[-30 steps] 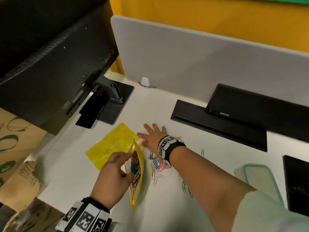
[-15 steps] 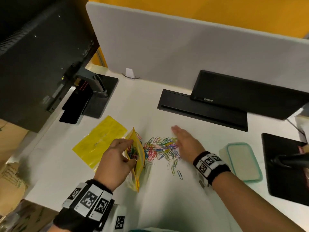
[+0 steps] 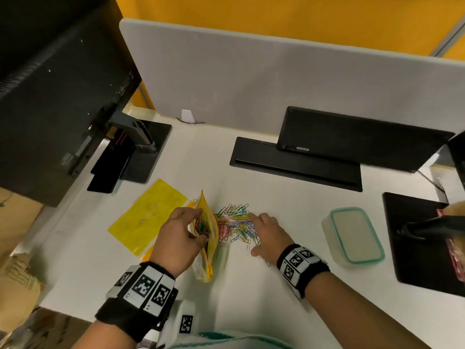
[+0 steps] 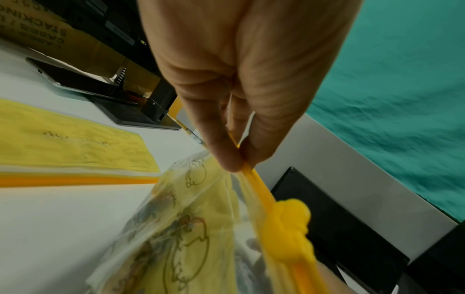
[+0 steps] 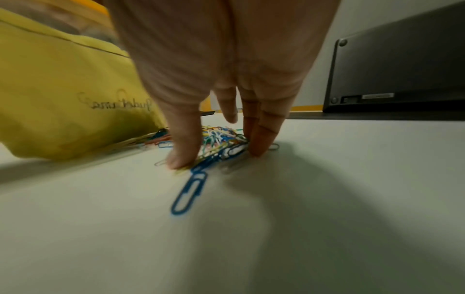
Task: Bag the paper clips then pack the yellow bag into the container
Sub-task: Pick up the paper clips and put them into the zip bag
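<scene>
The right hand (image 3: 268, 233) has come back from far out on the desk, and the paper clips (image 3: 236, 224) are now bunched in one pile close beside the yellow bag (image 3: 206, 230). The hand's fingers (image 5: 185, 139) are straight and pressed down on the right side of the pile, holding nothing. One blue clip (image 5: 190, 192) lies loose on the near side of the pile.

The left hand (image 3: 180, 238) pinches the orange top edge of the yellow bag between thumb and fingers (image 4: 222, 147) and holds its mouth open toward the pile. Some clips are already inside the bag. A flat yellow bag (image 3: 148, 215) lies on the desk (image 3: 251, 293) to the left of the held bag. The container (image 3: 352, 236), with its green-edged lid on, sits to the right of the pile, well apart from the bag
</scene>
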Demonstrator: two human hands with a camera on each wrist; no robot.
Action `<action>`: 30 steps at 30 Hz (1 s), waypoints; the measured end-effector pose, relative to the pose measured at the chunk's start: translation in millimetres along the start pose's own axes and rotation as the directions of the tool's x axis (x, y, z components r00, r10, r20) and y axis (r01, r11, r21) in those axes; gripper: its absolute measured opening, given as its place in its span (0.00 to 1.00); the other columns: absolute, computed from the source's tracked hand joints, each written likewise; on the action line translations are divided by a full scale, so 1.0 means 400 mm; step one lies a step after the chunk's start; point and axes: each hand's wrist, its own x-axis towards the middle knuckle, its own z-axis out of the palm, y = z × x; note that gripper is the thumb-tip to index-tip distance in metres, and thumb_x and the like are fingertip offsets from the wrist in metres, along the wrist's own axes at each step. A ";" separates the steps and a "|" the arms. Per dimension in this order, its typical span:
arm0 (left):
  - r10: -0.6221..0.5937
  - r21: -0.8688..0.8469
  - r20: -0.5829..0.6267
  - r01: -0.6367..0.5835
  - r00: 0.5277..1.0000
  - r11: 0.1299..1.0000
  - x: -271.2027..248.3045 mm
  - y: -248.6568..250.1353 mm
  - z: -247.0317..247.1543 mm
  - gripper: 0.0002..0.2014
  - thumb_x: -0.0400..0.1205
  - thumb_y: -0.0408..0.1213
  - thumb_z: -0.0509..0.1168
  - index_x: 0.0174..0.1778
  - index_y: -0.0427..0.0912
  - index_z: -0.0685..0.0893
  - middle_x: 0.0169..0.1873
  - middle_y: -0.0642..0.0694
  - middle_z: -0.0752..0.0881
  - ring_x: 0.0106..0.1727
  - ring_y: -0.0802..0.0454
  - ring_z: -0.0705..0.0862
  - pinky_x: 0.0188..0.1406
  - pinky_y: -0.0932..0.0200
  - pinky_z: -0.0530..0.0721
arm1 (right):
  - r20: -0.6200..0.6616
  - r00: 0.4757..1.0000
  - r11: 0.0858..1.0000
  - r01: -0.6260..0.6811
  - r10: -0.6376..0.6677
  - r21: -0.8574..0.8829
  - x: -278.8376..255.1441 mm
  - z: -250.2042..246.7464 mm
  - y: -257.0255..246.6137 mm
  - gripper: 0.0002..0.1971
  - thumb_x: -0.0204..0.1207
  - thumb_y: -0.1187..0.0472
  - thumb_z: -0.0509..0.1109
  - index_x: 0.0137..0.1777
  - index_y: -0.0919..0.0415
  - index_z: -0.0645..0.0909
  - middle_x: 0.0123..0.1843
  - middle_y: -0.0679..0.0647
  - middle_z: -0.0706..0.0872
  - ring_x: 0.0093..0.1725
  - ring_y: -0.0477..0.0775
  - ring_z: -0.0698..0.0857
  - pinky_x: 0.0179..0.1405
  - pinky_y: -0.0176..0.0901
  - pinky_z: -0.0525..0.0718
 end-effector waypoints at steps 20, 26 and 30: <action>0.094 0.036 0.052 -0.095 0.994 0.995 -0.005 0.020 0.040 0.22 0.73 0.30 0.70 0.63 0.46 0.81 0.65 0.49 0.80 0.48 0.51 0.83 0.48 0.69 0.75 | -0.183 0.968 0.386 0.105 0.171 0.916 -0.097 -0.142 -0.073 0.13 0.64 0.76 0.77 0.40 0.58 0.84 0.35 0.51 0.85 0.32 0.46 0.87 0.34 0.39 0.88; 0.116 -0.011 0.034 -0.116 0.993 0.993 -0.004 0.020 0.045 0.19 0.68 0.27 0.71 0.56 0.43 0.84 0.57 0.44 0.84 0.46 0.45 0.85 0.44 0.66 0.78 | -0.061 0.996 0.265 0.042 0.066 0.963 -0.086 -0.116 -0.232 0.12 0.66 0.77 0.75 0.47 0.65 0.81 0.36 0.55 0.83 0.32 0.49 0.85 0.29 0.36 0.86; 0.085 -0.082 -0.003 -0.085 0.996 0.993 -0.008 0.005 0.028 0.22 0.68 0.28 0.72 0.58 0.45 0.83 0.57 0.47 0.83 0.33 0.58 0.80 0.31 0.78 0.74 | -0.058 0.981 0.499 -0.044 0.186 0.865 -0.062 -0.081 -0.229 0.14 0.65 0.73 0.77 0.50 0.66 0.80 0.35 0.54 0.81 0.34 0.51 0.84 0.31 0.37 0.88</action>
